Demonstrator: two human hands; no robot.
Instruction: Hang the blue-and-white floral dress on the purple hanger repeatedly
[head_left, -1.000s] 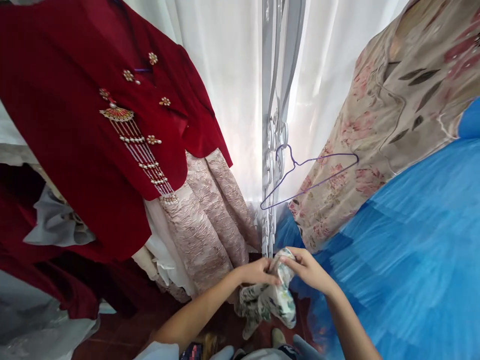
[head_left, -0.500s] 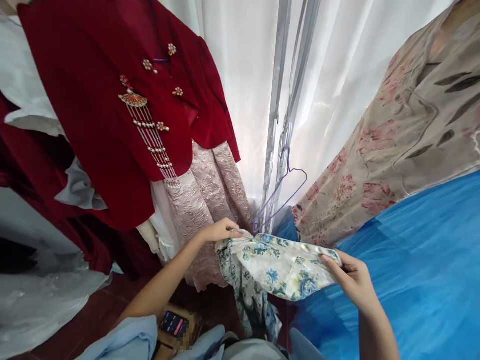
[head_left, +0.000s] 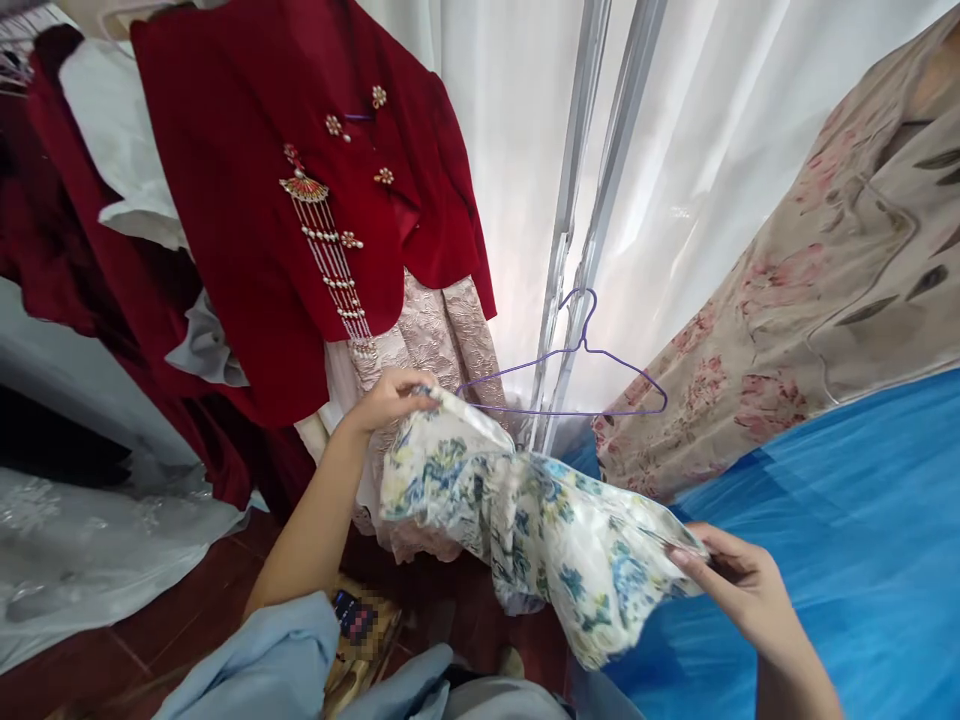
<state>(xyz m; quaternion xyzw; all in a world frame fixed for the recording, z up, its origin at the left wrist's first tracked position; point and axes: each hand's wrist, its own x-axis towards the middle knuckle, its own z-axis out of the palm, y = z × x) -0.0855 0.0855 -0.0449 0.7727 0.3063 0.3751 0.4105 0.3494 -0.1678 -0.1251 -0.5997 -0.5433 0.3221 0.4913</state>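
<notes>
The purple hanger (head_left: 585, 345) shows bare in front of the metal poles (head_left: 581, 110); what its hook rests on, I cannot tell. Below it, the floral garment (head_left: 577, 520) is stretched sideways between 2 hands. The left hand (head_left: 396, 398), below and left of the hanger, pinches the garment's upper edge. The right hand (head_left: 739, 580), below and right of the hanger, grips the far end between thumb and fingers. The middle sags in folds, and the left part overlaps the hanger's left end in view; whether the 2 touch is unclear.

The step in hand looks like spreading the cloth and sorting out its edges. As I judge it, the next move calls for keeping both pinches firm and the upper edge taut, so the bunched middle can be straightened.

Left of the hanger hangs a red jacket (head_left: 225, 200); to its right, a beige dress (head_left: 780, 310).
</notes>
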